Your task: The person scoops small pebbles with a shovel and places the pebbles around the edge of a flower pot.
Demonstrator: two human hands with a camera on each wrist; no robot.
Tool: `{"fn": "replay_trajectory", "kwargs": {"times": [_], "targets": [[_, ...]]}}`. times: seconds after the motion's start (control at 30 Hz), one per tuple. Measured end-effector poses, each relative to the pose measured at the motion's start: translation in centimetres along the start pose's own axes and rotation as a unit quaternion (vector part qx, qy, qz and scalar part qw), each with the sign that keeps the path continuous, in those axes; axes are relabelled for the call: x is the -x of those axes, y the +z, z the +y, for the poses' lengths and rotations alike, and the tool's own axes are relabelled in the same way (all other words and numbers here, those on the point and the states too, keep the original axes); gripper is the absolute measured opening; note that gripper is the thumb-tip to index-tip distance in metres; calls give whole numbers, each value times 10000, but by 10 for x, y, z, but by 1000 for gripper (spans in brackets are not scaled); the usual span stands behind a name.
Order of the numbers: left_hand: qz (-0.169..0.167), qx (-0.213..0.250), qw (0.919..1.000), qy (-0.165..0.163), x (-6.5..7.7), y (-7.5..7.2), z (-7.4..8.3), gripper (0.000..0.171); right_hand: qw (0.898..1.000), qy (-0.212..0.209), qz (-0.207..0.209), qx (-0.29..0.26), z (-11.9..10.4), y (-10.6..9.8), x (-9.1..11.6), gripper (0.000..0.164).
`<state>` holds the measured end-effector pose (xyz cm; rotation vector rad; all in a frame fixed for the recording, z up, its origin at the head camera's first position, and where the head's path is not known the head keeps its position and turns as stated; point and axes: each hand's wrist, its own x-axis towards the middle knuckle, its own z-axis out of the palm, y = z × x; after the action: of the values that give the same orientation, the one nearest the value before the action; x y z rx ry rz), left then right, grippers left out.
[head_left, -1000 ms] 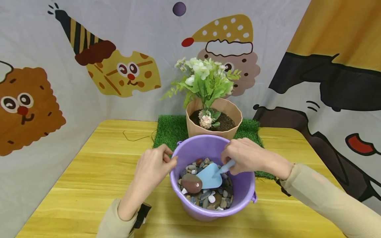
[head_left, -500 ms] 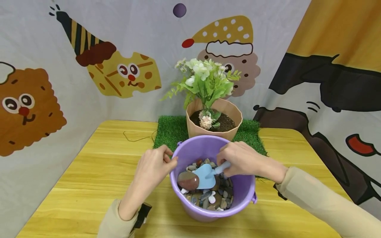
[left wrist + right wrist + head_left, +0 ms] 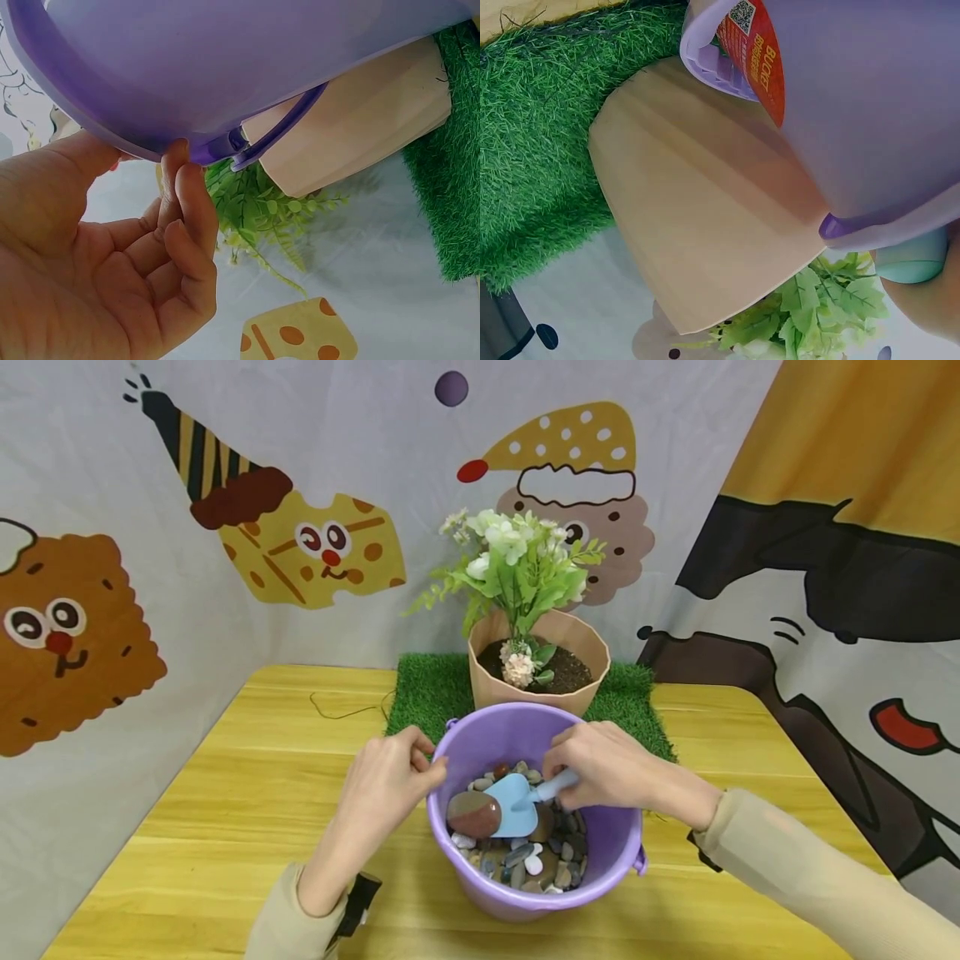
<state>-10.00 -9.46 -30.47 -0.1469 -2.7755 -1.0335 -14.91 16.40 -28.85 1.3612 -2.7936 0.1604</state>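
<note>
A purple bucket (image 3: 525, 727) stands on the table, holding several pebbles (image 3: 517, 853) and a large brown stone (image 3: 474, 814). My left hand (image 3: 390, 789) pinches the bucket's left rim; the left wrist view shows its index finger against the outer wall near the bail handle (image 3: 289, 127). Inside the bucket's mouth, my right hand (image 3: 606, 767) grips a light blue toy shovel (image 3: 516, 806) by its handle. The shovel's blade lies low over the pebbles, its left edge at the large stone. From the right wrist, the handle's rounded end (image 3: 911, 262) shows past the bucket rim.
Close behind the bucket is a peach flower pot (image 3: 540, 696) with soil and white artificial flowers (image 3: 517, 552). Under the pot lies a green turf mat (image 3: 427, 693). A thin dark wire (image 3: 345, 712) rests on the wooden table (image 3: 247, 760) at left; a printed cloth hangs behind.
My right hand has moved left and slightly down with the shovel. The large stone has shifted left toward the bucket wall. My left hand keeps its place on the rim.
</note>
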Motion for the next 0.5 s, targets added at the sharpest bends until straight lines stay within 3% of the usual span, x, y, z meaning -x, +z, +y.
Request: {"fn": "replay_trajectory", "kwargs": {"times": [0.5], "targets": [[22, -19, 10000, 47, -1, 0, -1, 16, 9989, -34, 438, -163, 6, -10, 7, 19]]}}
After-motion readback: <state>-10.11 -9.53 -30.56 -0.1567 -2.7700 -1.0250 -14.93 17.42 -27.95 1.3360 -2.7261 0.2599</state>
